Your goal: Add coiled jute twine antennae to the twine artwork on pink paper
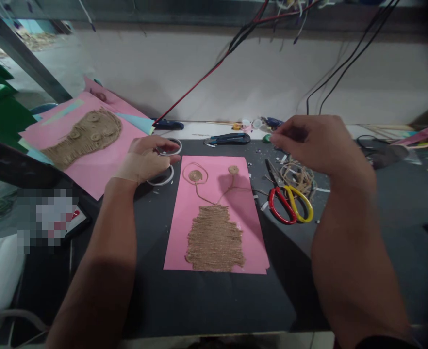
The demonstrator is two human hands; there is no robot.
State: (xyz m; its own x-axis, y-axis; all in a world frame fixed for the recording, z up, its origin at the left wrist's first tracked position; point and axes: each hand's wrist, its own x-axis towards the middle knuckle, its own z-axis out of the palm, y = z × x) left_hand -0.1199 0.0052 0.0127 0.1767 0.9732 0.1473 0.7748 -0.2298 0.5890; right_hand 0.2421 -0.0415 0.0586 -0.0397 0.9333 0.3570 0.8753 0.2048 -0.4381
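At the far left, a shaped twine piece [86, 138] lay on a stack of pink sheets. Next came the left hand [144, 157], low over the dark table [152, 295], thumb and forefinger slightly parted at a white ring [178, 148]; I couldn't tell whether they gripped it. In the middle lay a single pink sheet [175, 252] bearing a stepped twine mat [216, 240], with strands running up to a left coil [195, 176], loosely looped round, and a smaller right coil [233, 169]. A box cutter [232, 139] lay beyond the sheet. To the right, scissors [290, 203] rested, blades parted, beside tangled twine [297, 177]. Above them hung the right hand [319, 143], fingertips drawn close together; I couldn't tell whether they pinched anything.
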